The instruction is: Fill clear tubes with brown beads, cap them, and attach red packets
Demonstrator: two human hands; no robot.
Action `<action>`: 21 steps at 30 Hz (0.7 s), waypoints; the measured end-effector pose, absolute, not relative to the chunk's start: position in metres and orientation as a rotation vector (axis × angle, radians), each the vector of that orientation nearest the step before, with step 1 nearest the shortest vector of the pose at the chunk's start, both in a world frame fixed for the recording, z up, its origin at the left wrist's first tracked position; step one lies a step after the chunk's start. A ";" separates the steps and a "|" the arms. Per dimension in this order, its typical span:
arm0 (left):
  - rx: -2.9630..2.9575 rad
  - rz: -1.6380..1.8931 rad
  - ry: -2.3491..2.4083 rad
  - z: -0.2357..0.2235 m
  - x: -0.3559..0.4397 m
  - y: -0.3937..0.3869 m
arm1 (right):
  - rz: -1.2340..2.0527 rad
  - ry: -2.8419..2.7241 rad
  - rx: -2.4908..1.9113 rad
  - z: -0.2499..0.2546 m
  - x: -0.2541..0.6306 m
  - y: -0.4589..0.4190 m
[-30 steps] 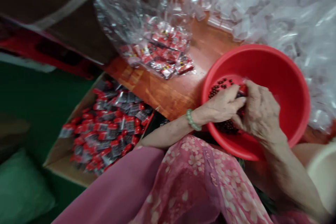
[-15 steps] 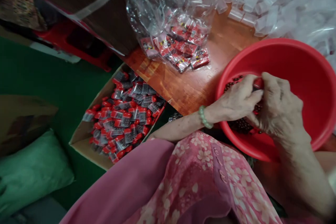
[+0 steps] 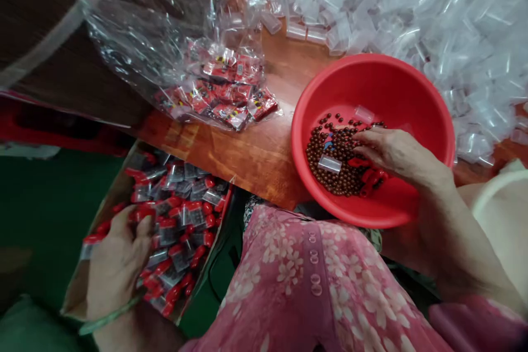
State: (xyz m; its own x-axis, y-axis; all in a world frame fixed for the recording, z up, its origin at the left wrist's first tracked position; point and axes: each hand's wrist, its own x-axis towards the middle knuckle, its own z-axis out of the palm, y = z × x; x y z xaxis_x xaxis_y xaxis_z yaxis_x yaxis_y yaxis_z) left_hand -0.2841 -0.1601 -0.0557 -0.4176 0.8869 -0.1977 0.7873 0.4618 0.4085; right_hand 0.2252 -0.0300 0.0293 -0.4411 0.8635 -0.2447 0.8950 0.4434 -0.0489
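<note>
Head view: cardboard box lower left, packed with red-capped tubes; left hand resting on them, fingers half-curled, cannot tell if gripping. Clear plastic bag of red packets upper centre on wooden table. Pink floral garment bottom centre. Red plastic basin right of centre, holding brown beads; right hand inside, over beads, fingers loosely extended, cannot tell if holding anything; red pieces just below palm. Loose clear tubes upper right.
</note>
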 end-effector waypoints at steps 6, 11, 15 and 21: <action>1.621 0.602 2.393 -0.039 -0.240 -0.126 | -0.582 2.463 1.232 0.010 0.181 -0.020; 2.003 0.969 1.813 -0.039 -0.164 -0.053 | -0.812 2.420 1.308 -0.002 0.177 -0.017; 2.211 0.986 1.664 -0.052 -0.119 0.004 | -1.000 2.434 1.455 0.006 0.186 -0.014; 2.286 0.725 1.749 -0.064 -0.075 0.060 | -0.150 2.509 1.686 0.021 0.185 0.005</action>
